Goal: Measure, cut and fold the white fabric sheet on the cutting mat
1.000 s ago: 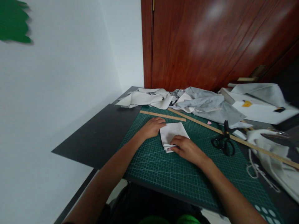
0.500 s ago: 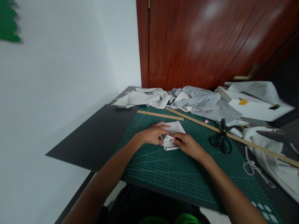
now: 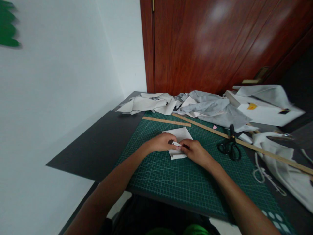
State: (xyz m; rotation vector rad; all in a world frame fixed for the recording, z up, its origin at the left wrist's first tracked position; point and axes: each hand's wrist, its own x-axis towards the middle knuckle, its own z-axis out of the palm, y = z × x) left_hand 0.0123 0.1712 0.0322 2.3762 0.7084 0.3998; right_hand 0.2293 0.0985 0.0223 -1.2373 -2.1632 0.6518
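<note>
A small folded piece of white fabric [image 3: 179,134] lies on the green cutting mat [image 3: 186,176]. My left hand [image 3: 162,143] and my right hand [image 3: 194,151] meet over its near edge. Both pinch a fold of the fabric between fingertips, thumbs almost touching. The near half of the piece is hidden under my fingers; its far corner shows beyond them.
A short wooden ruler [image 3: 166,121] and a long wooden ruler [image 3: 244,143] lie on the mat. Black scissors [image 3: 230,147] rest to the right. Heaps of grey and white fabric [image 3: 207,107] crowd the back, more cloth with a cord [image 3: 281,166] at right. A wooden door stands behind.
My hands moved from the fabric's two sides to meet at its near edge, and now pinch a fold there. The camera shifted slightly.
</note>
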